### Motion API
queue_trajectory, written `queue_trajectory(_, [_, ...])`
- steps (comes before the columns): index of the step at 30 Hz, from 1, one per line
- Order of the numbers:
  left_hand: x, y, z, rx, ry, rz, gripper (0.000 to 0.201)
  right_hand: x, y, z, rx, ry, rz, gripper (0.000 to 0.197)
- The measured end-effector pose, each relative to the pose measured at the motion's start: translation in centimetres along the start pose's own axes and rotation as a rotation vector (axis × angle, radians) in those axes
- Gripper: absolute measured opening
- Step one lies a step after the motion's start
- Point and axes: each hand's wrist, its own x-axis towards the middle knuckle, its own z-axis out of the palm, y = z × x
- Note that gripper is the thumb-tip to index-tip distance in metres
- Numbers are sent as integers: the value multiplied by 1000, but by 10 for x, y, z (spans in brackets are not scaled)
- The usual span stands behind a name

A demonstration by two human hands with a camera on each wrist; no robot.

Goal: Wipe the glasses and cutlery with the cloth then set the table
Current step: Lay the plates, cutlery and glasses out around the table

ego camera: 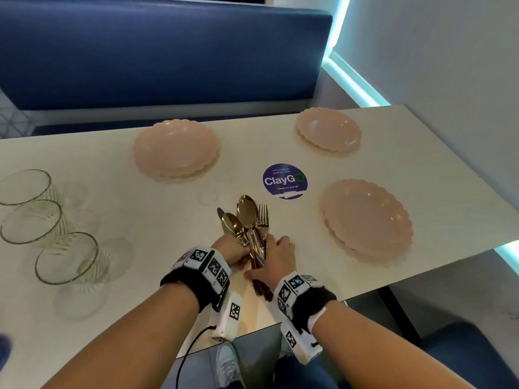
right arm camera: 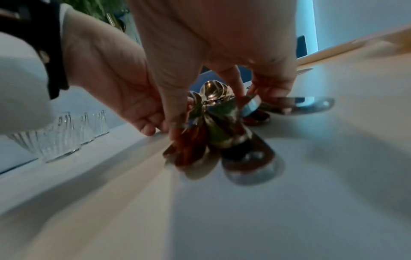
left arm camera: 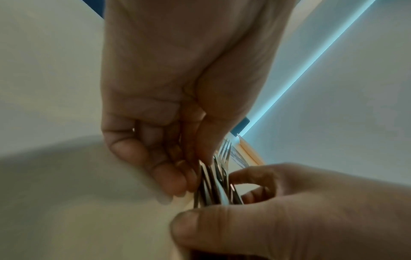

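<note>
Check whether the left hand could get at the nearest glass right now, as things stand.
Probably not at once: the left hand shares a grip on the cutlery bundle with the right hand. Once it lets go, the way to the nearest glass looks free across bare table.

From the head camera I get a bright, evenly lit picture with cyan light strips (ego camera: 354, 81) glowing along the right wall, pale glare on the table (ego camera: 157, 209), and straight lines bowing toward the edges. Both wrist views are dimmer and soft, with my hands (left arm camera: 177, 84) close to the lens and out of focus. In the right wrist view the cutlery (right arm camera: 213, 126) is smeared and throws broad, soft shadows across the table.
</note>
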Motion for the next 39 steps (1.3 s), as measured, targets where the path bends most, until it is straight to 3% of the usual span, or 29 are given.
queue_trajectory(4, [-7,4,-4,11,-66,3,30,8,-1,-8,-29,-60,13,69])
queue_trajectory(10, [-4,0,0,-196,-120,-103,26,13,-8,-13,-7,-149,22,46])
queue_trajectory(18, [-9,-3,5,-513,-149,-135,28,9,-11,-7,76,-90,-10,56])
queue_trajectory(21, [-7,-6,11,-696,-153,-124,29,11,-11,-13,74,-93,-22,50])
queue_trajectory(25, [-6,-7,13,-862,-220,-65,26,11,-9,-22,285,-176,-75,41])
queue_trajectory(28, [-8,-2,17,-963,-276,-19,31,7,-16,-23,420,-134,-118,40])
queue_trajectory(32, [-7,10,10,-1178,-223,4,31,11,-26,-40,388,-220,-252,58])
queue_trajectory(34, [-5,16,3,-1225,-220,15,29,15,-22,-58,182,-232,-343,66])
queue_trajectory(36, [-4,21,1,-1259,-197,1,27,16,-16,-72,7,-240,-399,59])
queue_trajectory(39, [-3,30,2,-1316,-158,-7,25,18,-2,-86,233,-110,-413,35])
